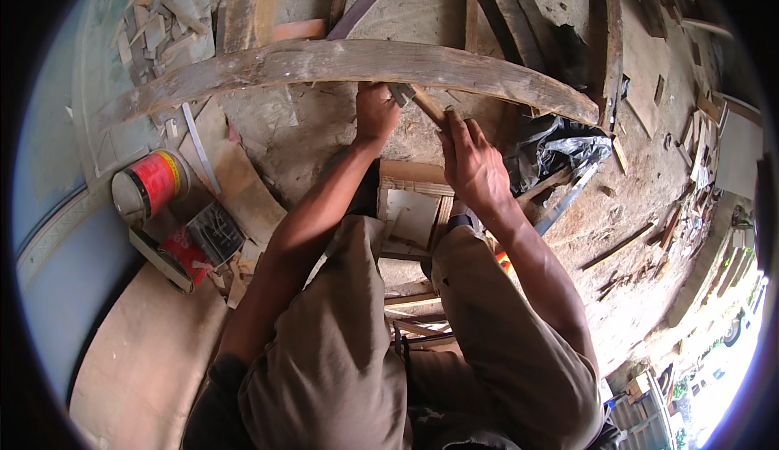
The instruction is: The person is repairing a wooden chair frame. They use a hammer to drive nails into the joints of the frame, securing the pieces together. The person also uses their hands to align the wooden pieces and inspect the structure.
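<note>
My right hand is wrapped round the wooden handle of a hammer. The metal hammer head lies just beside my left hand, close under a long weathered wooden beam. My left hand is closed at the beam's near edge; whatever its fingers hold, if anything, is hidden. The beam runs across in front of me, and several other timbers meet or pass behind it. Between my knees sits a small wooden box-like piece with a pale flat board in it.
At left stand a red-labelled can, a dark box and a curved brown sheet. Wood offcuts pile up at the far left. Black plastic lies right of the beam, and scrap wood litters the floor at right.
</note>
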`<state>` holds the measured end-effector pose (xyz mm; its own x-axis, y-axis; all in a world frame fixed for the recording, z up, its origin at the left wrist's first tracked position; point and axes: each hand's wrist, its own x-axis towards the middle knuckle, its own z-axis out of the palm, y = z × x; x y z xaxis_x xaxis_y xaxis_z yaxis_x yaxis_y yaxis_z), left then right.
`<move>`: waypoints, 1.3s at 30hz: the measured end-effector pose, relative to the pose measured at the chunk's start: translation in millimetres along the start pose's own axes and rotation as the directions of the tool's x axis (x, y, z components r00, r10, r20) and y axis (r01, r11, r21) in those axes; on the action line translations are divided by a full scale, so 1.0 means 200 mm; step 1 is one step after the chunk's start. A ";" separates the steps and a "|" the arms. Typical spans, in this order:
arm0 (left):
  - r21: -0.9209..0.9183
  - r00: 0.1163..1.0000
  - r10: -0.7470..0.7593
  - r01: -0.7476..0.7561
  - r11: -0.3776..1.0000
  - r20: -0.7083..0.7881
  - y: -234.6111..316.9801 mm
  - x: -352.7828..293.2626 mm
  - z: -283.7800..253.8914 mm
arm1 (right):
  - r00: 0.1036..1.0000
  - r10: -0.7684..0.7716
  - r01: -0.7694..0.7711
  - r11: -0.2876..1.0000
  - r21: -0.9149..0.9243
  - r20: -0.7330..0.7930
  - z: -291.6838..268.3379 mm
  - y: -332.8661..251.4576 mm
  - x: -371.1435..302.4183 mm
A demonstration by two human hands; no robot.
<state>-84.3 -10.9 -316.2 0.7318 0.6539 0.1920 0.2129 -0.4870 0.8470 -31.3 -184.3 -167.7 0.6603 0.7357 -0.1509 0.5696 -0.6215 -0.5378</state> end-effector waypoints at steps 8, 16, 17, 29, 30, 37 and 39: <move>-0.091 0.999 -0.031 0.032 0.995 0.011 0.04 -0.01 -0.02 | 1.000 -0.013 0.013 1.000 -0.026 0.000 0.02 -0.01 0.00; -0.005 0.999 0.007 -0.007 1.000 0.049 0.00 0.00 -0.01 | 1.000 -0.017 0.017 0.999 -0.035 0.007 0.02 0.01 0.02; -0.010 0.997 -0.031 0.032 0.999 0.073 -0.01 0.00 -0.02 | 1.000 -0.012 0.011 1.000 0.007 0.015 0.01 0.00 0.01; 0.081 0.953 0.126 -0.153 0.985 0.275 0.08 0.04 -0.16 | 0.996 -0.081 0.080 0.996 0.025 0.032 -0.03 -0.08 -0.05; 0.036 0.951 0.148 -0.163 0.986 0.270 0.06 0.05 -0.15 | 0.995 -0.097 0.096 0.995 0.038 0.021 -0.03 -0.10 -0.05; -0.058 0.945 0.096 -0.082 0.995 0.313 0.07 0.12 -0.16 | 1.000 0.018 -0.020 0.990 0.137 0.012 -0.04 -0.11 -0.02; -0.248 0.959 0.045 0.026 0.968 0.278 0.07 0.12 -0.15 | 0.999 0.030 -0.028 0.984 0.177 -0.011 -0.03 -0.09 -0.03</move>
<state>-82.5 15.7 -283.8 0.8918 0.4444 0.0844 0.0653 -0.3110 0.9482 -43.4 -179.7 -153.0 0.6823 0.7138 -0.1579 0.4555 -0.5840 -0.6719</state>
